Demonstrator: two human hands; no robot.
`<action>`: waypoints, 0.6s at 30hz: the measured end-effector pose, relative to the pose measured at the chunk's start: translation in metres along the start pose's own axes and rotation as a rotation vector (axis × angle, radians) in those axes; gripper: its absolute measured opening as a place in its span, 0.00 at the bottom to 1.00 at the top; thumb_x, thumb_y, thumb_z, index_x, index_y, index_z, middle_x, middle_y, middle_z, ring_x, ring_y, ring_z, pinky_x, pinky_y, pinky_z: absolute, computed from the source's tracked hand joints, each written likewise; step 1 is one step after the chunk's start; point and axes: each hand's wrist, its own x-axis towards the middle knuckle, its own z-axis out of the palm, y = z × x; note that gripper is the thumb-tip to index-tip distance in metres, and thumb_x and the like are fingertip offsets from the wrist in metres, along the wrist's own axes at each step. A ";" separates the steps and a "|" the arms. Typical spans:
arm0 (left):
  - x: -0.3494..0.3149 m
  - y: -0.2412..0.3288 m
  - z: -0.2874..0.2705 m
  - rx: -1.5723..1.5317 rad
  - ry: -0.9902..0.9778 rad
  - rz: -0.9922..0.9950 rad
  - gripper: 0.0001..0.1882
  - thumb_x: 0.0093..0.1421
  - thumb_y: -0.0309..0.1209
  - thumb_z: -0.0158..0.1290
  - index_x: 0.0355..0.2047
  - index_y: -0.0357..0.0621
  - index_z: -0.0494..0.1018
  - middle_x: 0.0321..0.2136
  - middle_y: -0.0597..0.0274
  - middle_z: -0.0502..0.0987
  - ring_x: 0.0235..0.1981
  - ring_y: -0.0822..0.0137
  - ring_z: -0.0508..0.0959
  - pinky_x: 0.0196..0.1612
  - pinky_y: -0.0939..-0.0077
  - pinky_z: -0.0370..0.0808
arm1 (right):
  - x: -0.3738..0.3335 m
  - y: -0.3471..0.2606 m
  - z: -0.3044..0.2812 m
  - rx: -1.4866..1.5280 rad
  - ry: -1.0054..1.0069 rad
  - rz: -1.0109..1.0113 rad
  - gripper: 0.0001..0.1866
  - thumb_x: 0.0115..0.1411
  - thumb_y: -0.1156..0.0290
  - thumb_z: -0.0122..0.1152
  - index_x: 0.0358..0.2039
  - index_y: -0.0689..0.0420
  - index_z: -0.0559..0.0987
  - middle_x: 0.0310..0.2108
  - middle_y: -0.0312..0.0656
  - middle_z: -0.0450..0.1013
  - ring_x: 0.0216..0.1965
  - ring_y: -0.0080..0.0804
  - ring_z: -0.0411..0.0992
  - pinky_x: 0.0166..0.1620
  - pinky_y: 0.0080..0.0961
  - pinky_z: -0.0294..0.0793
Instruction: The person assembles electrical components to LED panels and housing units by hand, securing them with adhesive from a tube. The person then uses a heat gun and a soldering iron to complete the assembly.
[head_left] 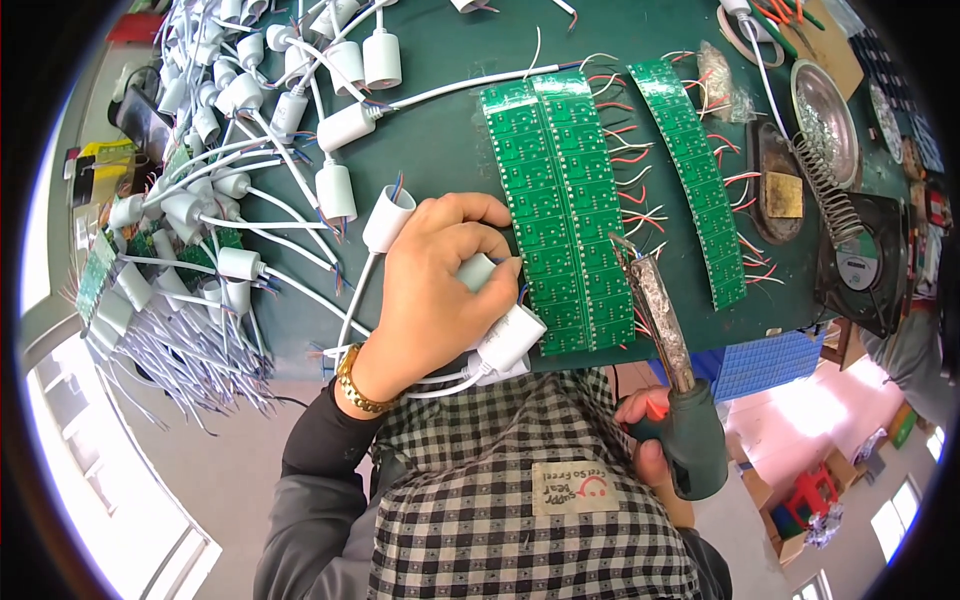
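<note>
My left hand [445, 265] is curled over the left edge of the green circuit board panel [570, 220], its fingers closed around a white plastic cap [477, 272] with a cable. Just below the fingertips lies another white cabled cap [512, 338], and one more [389, 218] stands beside the wrist. My right hand [642, 418] grips a soldering gun [690, 430] by its dark handle, near a red trigger. The gun's metal tip reaches over the panel's right edge, where red and white wires stick out. Whether the tip touches the board I cannot tell.
A second strip of boards [690, 180] with red and white wires lies to the right. White cabled caps [240, 95] are heaped at the left. Farther right are an iron stand with a coil spring [825, 185], a metal dish [826, 115] and a black fan [865, 265].
</note>
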 end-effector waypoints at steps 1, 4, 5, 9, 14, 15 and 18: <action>0.000 0.000 0.000 -0.001 0.002 -0.005 0.06 0.43 0.23 0.60 0.21 0.39 0.73 0.37 0.61 0.76 0.36 0.59 0.74 0.40 0.68 0.71 | -0.001 -0.004 -0.002 0.046 -0.024 0.086 0.21 0.54 0.61 0.60 0.40 0.63 0.68 0.33 0.42 0.68 0.35 0.32 0.70 0.42 0.29 0.71; -0.001 0.000 0.001 -0.002 0.005 -0.004 0.06 0.43 0.23 0.60 0.21 0.39 0.73 0.37 0.60 0.76 0.35 0.59 0.74 0.40 0.68 0.71 | 0.003 -0.006 0.002 0.099 -0.041 0.078 0.14 0.53 0.71 0.58 0.39 0.61 0.70 0.35 0.42 0.69 0.38 0.32 0.70 0.46 0.29 0.71; 0.000 0.000 0.001 -0.002 0.007 0.001 0.06 0.43 0.23 0.60 0.21 0.39 0.73 0.37 0.60 0.76 0.35 0.59 0.74 0.40 0.68 0.71 | 0.004 -0.005 0.004 0.104 -0.036 -0.015 0.14 0.52 0.71 0.58 0.39 0.61 0.70 0.35 0.41 0.69 0.38 0.32 0.70 0.46 0.30 0.71; -0.001 0.000 0.001 -0.002 0.006 -0.004 0.06 0.43 0.23 0.60 0.21 0.39 0.73 0.37 0.60 0.76 0.36 0.59 0.74 0.40 0.68 0.71 | 0.005 0.002 0.004 0.001 0.010 -0.033 0.28 0.56 0.52 0.63 0.41 0.65 0.66 0.32 0.43 0.68 0.33 0.33 0.71 0.39 0.30 0.73; -0.001 0.001 0.000 0.044 -0.003 0.017 0.07 0.42 0.23 0.60 0.22 0.39 0.72 0.37 0.59 0.76 0.36 0.57 0.74 0.40 0.67 0.71 | 0.008 -0.002 0.005 -0.037 -0.032 -0.057 0.31 0.55 0.49 0.62 0.42 0.64 0.65 0.32 0.42 0.67 0.33 0.33 0.71 0.39 0.28 0.73; -0.001 0.001 0.000 0.045 -0.004 0.018 0.07 0.42 0.23 0.60 0.22 0.39 0.72 0.37 0.59 0.76 0.36 0.57 0.74 0.40 0.67 0.71 | 0.008 -0.002 0.004 -0.036 -0.031 -0.058 0.31 0.55 0.49 0.62 0.42 0.64 0.65 0.32 0.42 0.67 0.33 0.33 0.71 0.39 0.28 0.73; -0.004 -0.001 0.000 0.056 0.010 0.036 0.09 0.43 0.23 0.59 0.25 0.40 0.71 0.37 0.57 0.75 0.36 0.56 0.74 0.40 0.66 0.71 | 0.006 0.002 0.002 -0.062 -0.053 -0.037 0.31 0.55 0.47 0.62 0.42 0.63 0.65 0.32 0.42 0.67 0.33 0.33 0.71 0.39 0.28 0.72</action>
